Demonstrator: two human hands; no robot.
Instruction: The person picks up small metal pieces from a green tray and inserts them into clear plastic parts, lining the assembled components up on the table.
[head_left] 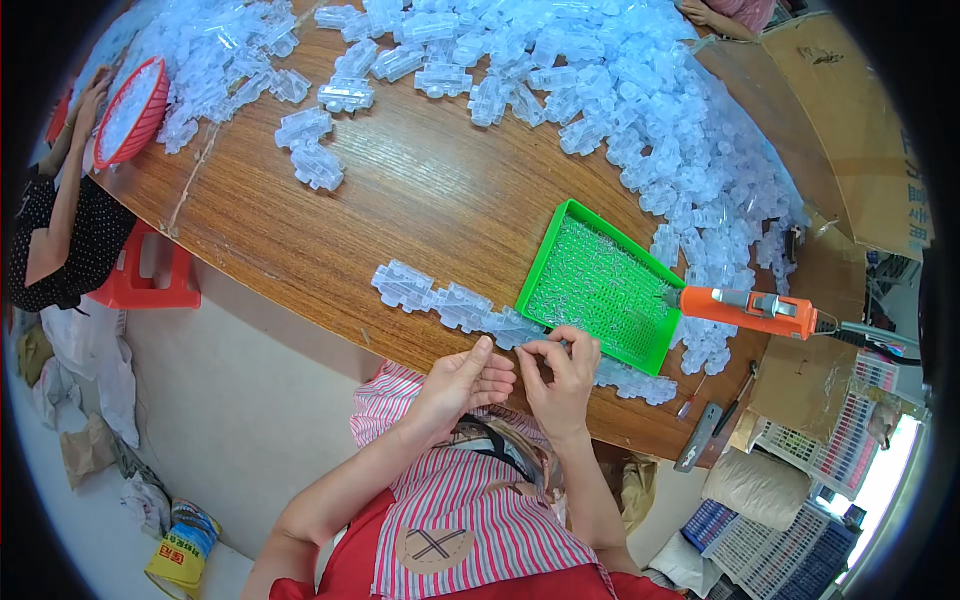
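Note:
My left hand (464, 386) is held at the table's near edge, palm turned inward, fingers stretched and slightly cupped; nothing shows clearly in it. Beside it my right hand (563, 382) has thumb and index finger brought together in a pinch; whatever is between them is too small to make out. Just beyond the hands runs a row of clear plastic parts (462, 307) along the edge, partly hidden by my fingers. A green tray (541, 262) holds many small metal pieces that look like screws. An orange electric screwdriver (748, 311) lies with its tip over the tray's right side.
Large heaps of clear plastic parts (640, 100) cover the table's far and right sides. At far left another person's arm (66, 200) reaches to a red basket (136, 112). Cardboard (840, 120) stands at right. A red stool (150, 275) is left of the table.

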